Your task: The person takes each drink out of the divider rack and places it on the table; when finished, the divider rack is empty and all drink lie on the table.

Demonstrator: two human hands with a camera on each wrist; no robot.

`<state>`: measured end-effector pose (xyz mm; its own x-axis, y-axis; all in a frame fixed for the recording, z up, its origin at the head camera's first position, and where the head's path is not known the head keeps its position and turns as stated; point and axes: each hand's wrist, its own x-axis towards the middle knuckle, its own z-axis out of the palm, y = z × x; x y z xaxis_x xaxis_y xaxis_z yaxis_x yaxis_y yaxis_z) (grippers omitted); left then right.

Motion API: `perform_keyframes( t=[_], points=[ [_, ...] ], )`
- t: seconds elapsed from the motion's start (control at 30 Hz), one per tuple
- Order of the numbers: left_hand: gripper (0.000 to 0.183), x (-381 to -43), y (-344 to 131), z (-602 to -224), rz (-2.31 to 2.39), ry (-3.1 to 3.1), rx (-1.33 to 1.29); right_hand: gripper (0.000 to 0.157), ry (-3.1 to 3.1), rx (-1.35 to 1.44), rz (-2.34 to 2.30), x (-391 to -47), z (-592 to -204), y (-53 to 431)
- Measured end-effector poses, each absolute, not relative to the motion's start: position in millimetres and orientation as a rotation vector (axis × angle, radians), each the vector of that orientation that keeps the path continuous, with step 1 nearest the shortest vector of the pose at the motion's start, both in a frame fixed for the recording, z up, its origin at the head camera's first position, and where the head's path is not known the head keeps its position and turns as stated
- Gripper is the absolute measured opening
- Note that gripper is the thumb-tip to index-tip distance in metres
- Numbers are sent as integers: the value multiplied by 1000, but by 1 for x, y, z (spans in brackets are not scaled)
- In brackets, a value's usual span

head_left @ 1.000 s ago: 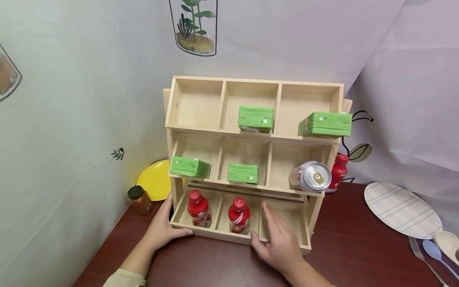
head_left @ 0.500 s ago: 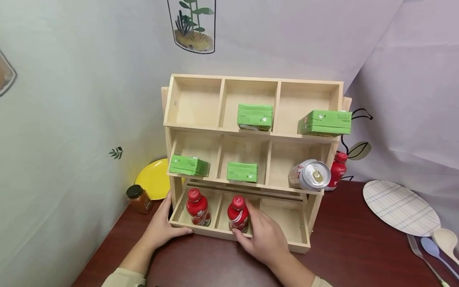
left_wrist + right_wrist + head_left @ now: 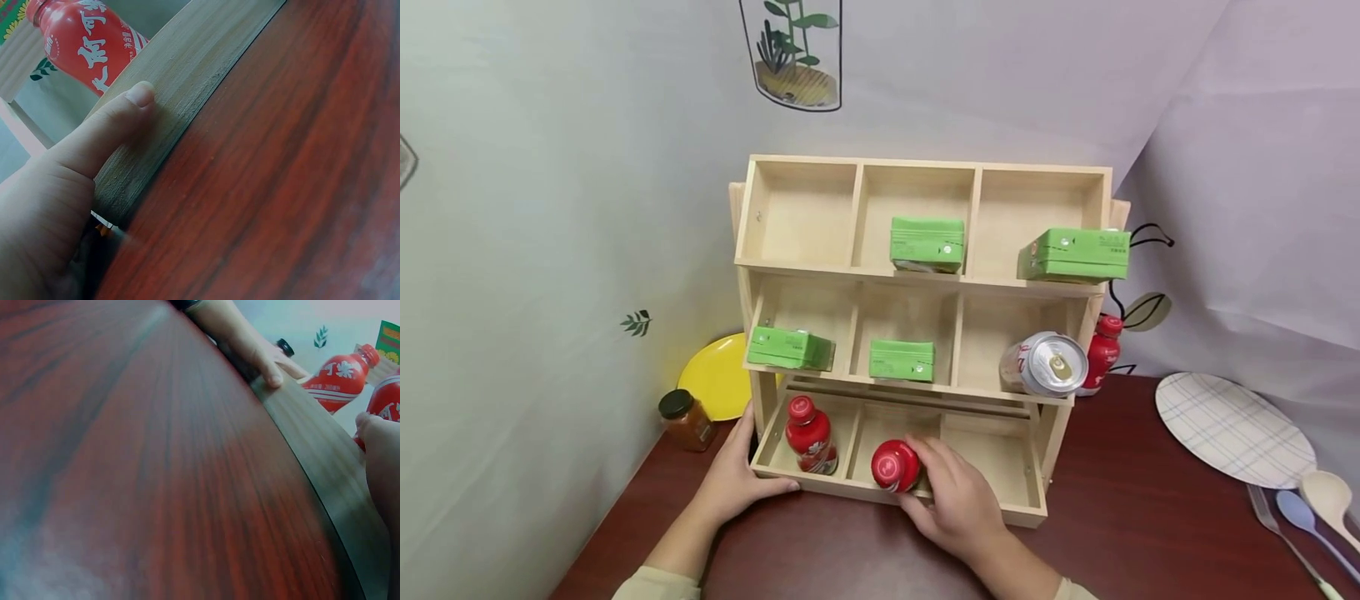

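**A red bottle [image 3: 893,465] leans in the right hand [image 3: 955,504] at a wooden rack [image 3: 808,212]**

The right hand's grip holds the red bottle between thumb and fingers, cap tilted to the near side, at the middle compartment of the lowest tier. A second bottle [image 3: 812,440] sits in the compartment to the left. The left hand [image 3: 730,479], grip wide, rests against the near left corner.
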<state>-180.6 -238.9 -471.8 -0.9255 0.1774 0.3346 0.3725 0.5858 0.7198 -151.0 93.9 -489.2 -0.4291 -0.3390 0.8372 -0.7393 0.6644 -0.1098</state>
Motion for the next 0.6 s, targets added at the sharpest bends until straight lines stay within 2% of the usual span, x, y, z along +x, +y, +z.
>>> perform_keyframes(
  t=[0.17, 0.6],
  points=[
    [134, -180, -240, -470, -1249, -2601, -452, 56, -1896, 890, 632, -154, -487, 94],
    [134, -181, -240, -473, -1266, -2586, -463, 55, -1666, 938, 739, -154, -478, 97]
  ],
)
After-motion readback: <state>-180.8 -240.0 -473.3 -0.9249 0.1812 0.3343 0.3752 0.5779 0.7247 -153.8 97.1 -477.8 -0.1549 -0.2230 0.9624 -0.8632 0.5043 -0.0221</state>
